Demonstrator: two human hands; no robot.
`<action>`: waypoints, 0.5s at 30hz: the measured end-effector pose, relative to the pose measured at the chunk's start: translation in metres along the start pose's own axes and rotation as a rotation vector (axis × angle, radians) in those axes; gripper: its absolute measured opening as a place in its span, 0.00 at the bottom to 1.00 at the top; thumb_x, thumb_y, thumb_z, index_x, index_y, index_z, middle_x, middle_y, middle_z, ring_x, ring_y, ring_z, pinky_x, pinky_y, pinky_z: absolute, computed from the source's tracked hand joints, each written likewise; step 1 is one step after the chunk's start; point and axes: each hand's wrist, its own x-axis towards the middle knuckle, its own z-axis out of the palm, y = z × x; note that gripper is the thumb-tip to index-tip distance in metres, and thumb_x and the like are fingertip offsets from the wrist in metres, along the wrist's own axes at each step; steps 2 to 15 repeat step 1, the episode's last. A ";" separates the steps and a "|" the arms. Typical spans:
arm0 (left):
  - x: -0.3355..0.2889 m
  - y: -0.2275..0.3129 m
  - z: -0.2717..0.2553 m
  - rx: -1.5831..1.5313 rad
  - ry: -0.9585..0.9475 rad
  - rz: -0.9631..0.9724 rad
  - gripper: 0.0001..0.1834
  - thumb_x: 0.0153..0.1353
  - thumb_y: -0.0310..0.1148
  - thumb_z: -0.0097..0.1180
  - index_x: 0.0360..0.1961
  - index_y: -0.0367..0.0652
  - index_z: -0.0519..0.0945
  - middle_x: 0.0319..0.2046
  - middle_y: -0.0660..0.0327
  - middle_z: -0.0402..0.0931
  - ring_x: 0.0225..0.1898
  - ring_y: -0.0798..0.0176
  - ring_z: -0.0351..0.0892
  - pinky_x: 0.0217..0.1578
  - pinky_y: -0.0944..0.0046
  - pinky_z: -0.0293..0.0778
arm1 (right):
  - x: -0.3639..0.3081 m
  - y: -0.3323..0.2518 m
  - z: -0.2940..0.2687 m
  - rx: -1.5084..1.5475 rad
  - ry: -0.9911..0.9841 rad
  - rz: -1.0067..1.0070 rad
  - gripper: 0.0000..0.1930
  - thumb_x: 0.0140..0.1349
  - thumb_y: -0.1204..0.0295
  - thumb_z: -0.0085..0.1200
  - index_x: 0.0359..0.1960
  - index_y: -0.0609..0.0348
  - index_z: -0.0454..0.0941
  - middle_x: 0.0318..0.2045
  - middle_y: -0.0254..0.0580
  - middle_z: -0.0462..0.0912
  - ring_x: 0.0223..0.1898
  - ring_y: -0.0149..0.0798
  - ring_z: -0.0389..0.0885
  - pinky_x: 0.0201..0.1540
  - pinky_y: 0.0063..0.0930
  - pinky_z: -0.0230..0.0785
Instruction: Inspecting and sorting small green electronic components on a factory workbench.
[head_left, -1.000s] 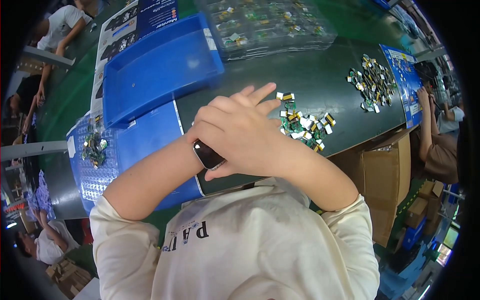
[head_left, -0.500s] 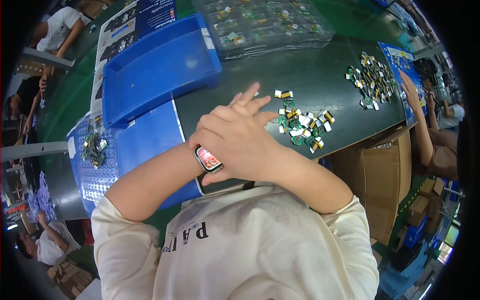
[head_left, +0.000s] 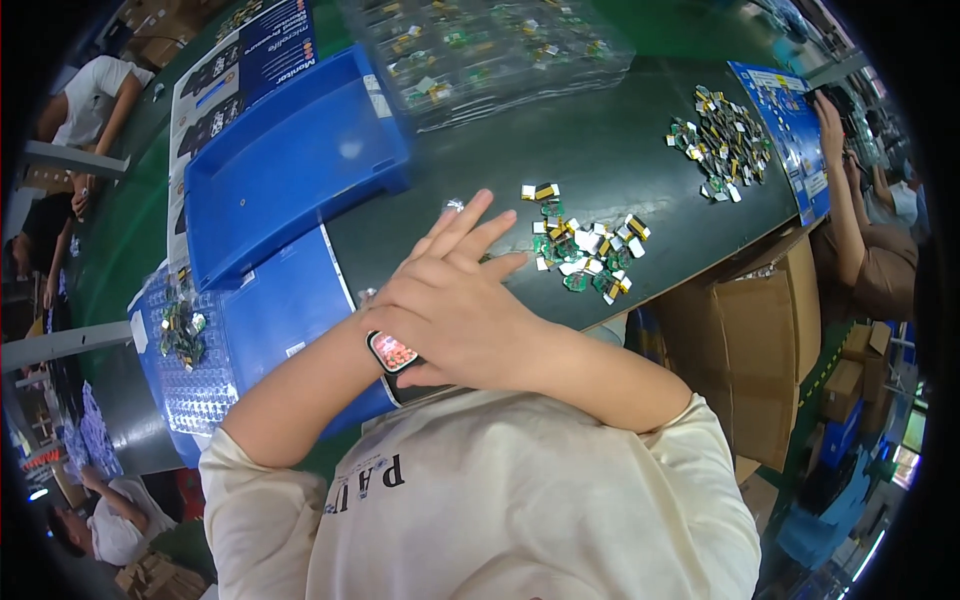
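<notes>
My left hand (head_left: 480, 230) reaches palm down over the dark green tabletop, its fingers stretched out and spread, with a watch (head_left: 392, 352) on the wrist. Across its back lies my right hand (head_left: 455, 310), fingers bent over the left hand near the wrist and fingertips partly hidden, thumb beside the watch. Just past the left fingertips sits a small shiny piece (head_left: 453, 205), too small to name. To the right of the fingers is a loose pile of small green circuit boards (head_left: 585, 250) with white and yellow-black parts.
A blue plastic tray (head_left: 290, 165) stands at the far left, near a clear blister tray (head_left: 195, 385) bearing several boards. Stacked clear trays (head_left: 500, 60) hold more boards. Another heap of boards (head_left: 725, 145) lies right, by a co-worker's hand (head_left: 830, 135). A cardboard box (head_left: 755, 350) stands below the edge.
The whole view has shifted slightly. My crossed hands have drawn a little nearer to my body, the right still over the left. The co-worker's hand at right has moved farther away.
</notes>
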 end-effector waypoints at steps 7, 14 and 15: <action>0.000 -0.001 0.002 -0.003 -0.002 0.007 0.19 0.62 0.36 0.47 0.54 0.52 0.77 0.67 0.61 0.54 0.72 0.51 0.41 0.68 0.50 0.47 | 0.000 0.002 -0.001 -0.004 0.001 0.007 0.33 0.32 0.58 0.70 0.46 0.52 0.76 0.43 0.37 0.75 0.48 0.44 0.71 0.53 0.45 0.59; 0.000 -0.001 0.002 -0.003 -0.002 0.007 0.19 0.62 0.36 0.47 0.54 0.52 0.77 0.67 0.61 0.54 0.72 0.51 0.41 0.68 0.50 0.47 | 0.000 0.002 -0.001 -0.004 0.001 0.007 0.33 0.32 0.58 0.70 0.46 0.52 0.76 0.43 0.37 0.75 0.48 0.44 0.71 0.53 0.45 0.59; 0.000 -0.001 0.002 -0.003 -0.002 0.007 0.19 0.62 0.36 0.47 0.54 0.52 0.77 0.67 0.61 0.54 0.72 0.51 0.41 0.68 0.50 0.47 | 0.000 0.002 -0.001 -0.004 0.001 0.007 0.33 0.32 0.58 0.70 0.46 0.52 0.76 0.43 0.37 0.75 0.48 0.44 0.71 0.53 0.45 0.59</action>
